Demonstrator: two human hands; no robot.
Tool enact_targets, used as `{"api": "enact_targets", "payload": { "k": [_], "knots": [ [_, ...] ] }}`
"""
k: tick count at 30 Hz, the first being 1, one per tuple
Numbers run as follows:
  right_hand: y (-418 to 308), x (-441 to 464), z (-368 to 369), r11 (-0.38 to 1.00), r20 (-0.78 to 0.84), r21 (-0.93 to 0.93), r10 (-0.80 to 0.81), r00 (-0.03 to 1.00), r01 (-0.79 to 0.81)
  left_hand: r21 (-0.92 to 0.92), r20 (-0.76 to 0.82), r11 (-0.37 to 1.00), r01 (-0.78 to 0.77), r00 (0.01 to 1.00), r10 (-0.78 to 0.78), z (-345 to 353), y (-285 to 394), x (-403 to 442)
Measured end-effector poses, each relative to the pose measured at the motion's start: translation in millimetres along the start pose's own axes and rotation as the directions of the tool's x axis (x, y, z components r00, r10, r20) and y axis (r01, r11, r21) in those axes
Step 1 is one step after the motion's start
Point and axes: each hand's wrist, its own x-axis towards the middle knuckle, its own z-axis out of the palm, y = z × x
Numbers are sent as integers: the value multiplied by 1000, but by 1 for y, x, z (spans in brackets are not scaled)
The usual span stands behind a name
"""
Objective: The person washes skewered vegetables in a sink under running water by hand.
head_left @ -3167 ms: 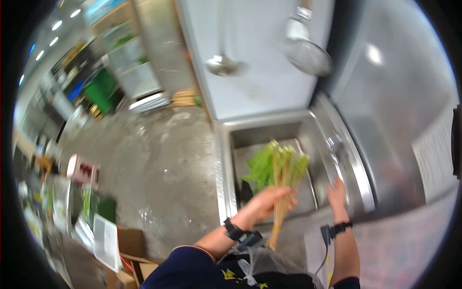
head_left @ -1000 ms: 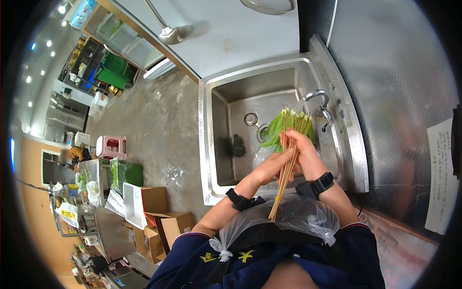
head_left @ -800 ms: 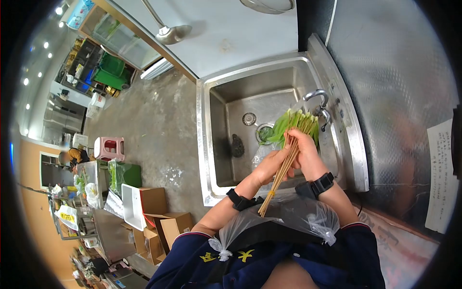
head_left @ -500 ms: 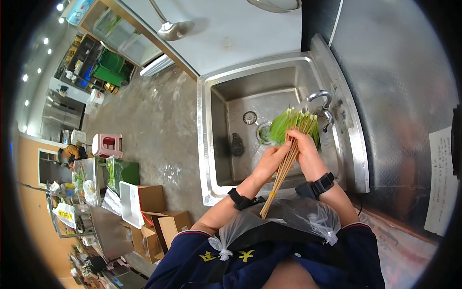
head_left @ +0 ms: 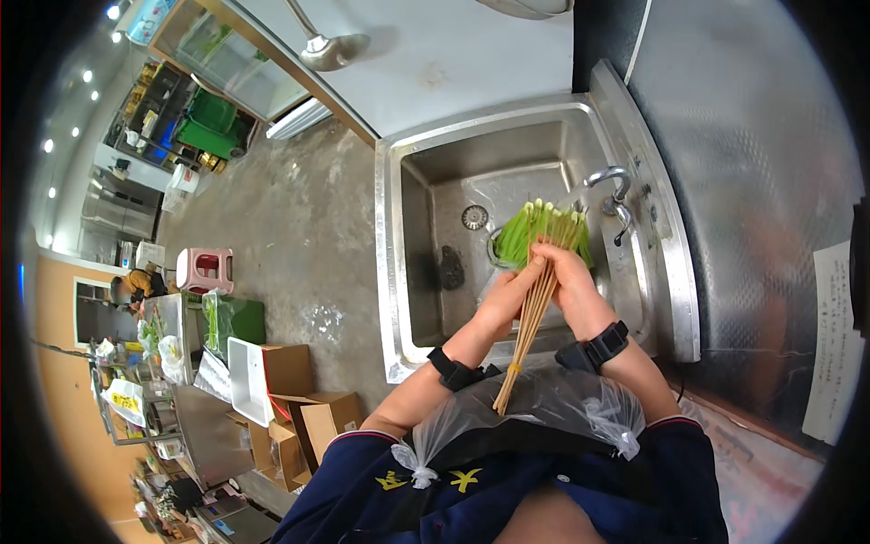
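Both hands grip a bundle of thin wooden skewers (head_left: 527, 335) over the sink (head_left: 388, 272). Green vegetable pieces with pale ends (head_left: 535, 231) are threaded on the far end and hang down into the basin. My left hand (head_left: 504, 295) is closed round the sticks from the left side. From the right, my right hand (head_left: 569, 270) wraps the bundle just below the greens, its fingers partly hidden. A yellow band (head_left: 514, 367) ties the sticks near their lower ends, close to my body. Right of the greens curves a metal faucet (head_left: 618, 181), from which clear water seems to run.
A drain strainer (head_left: 474, 217) and a dark lump (head_left: 451, 267) lie in the basin. On the upper wall hangs a ladle (head_left: 333, 53). A pink-and-white stool (head_left: 205, 270), cardboard boxes (head_left: 328, 419) and a white tub (head_left: 249, 381) stand to the left. Farther off is another person (head_left: 140, 286).
The greens have shifted left and away from the faucet and hang more evenly. Both hands moved slightly with the bundle, keeping their hold. The view has shifted a little.
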Motion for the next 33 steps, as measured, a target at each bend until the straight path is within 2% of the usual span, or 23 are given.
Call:
{"api": "enact_targets", "payload": {
  "k": [2,3,5,9,11,15,17,21,23,24,26,27,28,29,30,31,32,33],
  "knots": [
    [-4,-11,7,998,14,-42,54,998,-53,-138,176,972,188,971,-163,4,6,-7],
    [-8,-14,8,998,14,-41,54,998,-53,-137,176,972,189,971,-164,3,8,-8],
    [-14,-19,8,967,45,-220,141,989,-128,-98,279,987,129,955,-97,1,11,-8],
    [-4,-4,6,978,-40,-172,115,993,-120,-155,287,984,82,957,-35,-2,9,-10],
    [-8,-1,1,955,75,-221,218,973,-197,-248,306,964,92,952,-12,-4,8,-10],
    [-12,-10,7,956,161,-209,240,957,-205,-271,218,962,43,976,18,-1,5,-12],
    [0,1,8,984,-17,-121,131,991,-132,-283,189,957,63,982,-9,-5,1,-9],
    [-3,0,8,985,-48,-144,93,995,-99,-267,247,960,91,969,-23,-8,4,-12],
    [-2,3,2,985,77,-56,167,983,-163,-246,215,967,69,976,-14,-8,3,-10],
    [-3,0,5,985,76,-59,167,983,-163,-249,216,966,68,976,-13,-8,5,-11],
    [-5,-12,13,981,195,-146,153,969,-125,-24,202,998,65,978,-59,-9,14,-16],
    [-8,-16,13,985,242,-127,142,960,-114,247,163,965,86,978,-130,-12,30,-21],
    [-10,-15,9,985,233,-132,136,963,-107,499,112,860,106,976,-185,-15,52,-31],
    [-9,-10,4,990,207,-99,118,971,-99,720,17,694,10,999,-32,-18,72,-46],
    [-8,-4,-1,994,180,-57,99,979,-91,759,89,555,-341,899,430,-46,76,-51],
    [-7,0,-7,992,204,-51,127,971,-119,669,-79,598,-441,758,648,-26,123,-101],
    [-5,-2,-7,992,183,-36,124,975,-119,912,-68,187,-365,315,947,-26,143,-131],
    [-4,-6,-3,987,169,-84,147,975,-134,877,25,-166,-452,-302,953,-24,159,-143]
  ]
}}
